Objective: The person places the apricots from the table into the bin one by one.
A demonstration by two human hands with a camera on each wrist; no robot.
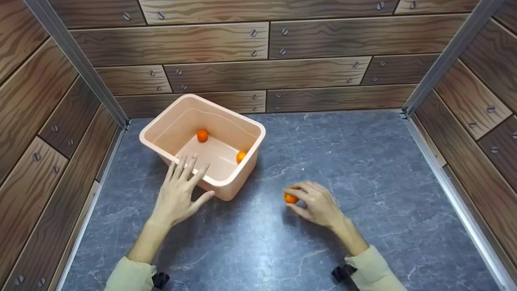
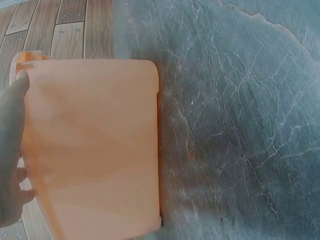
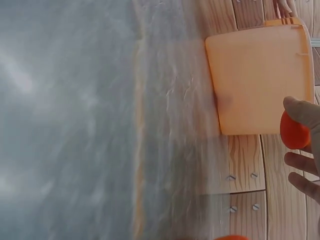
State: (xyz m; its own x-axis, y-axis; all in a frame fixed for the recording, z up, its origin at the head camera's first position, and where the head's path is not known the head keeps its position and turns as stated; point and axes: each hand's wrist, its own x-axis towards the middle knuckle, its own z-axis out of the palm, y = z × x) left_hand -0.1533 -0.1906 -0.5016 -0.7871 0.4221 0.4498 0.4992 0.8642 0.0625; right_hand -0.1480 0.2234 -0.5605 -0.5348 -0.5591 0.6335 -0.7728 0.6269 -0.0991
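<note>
A peach-coloured plastic bin (image 1: 242, 178) stands at left in the head view, with one small orange (image 1: 202, 135) near its far wall and another orange (image 1: 241, 156) by its right wall. My left hand (image 1: 180, 196) lies at the bin's near rim, fingers spread and fairly straight over it; in the left wrist view the thumb (image 2: 12, 115) is beside the rim. To the right of the bin, my right hand (image 1: 319, 204) pinches a small orange (image 1: 290, 198) between thumb and fingers. That held orange (image 3: 294, 131) appears redder in the right wrist view.
A dark grey marble-patterned surface (image 1: 363, 161) lies under everything. Wood-patterned panels (image 1: 226, 44) close it in at the back and both sides, with metal strips (image 1: 456, 202) along the edges. An orange-red patch (image 3: 231, 237) shows at the right wrist view's bottom edge, mostly cut off.
</note>
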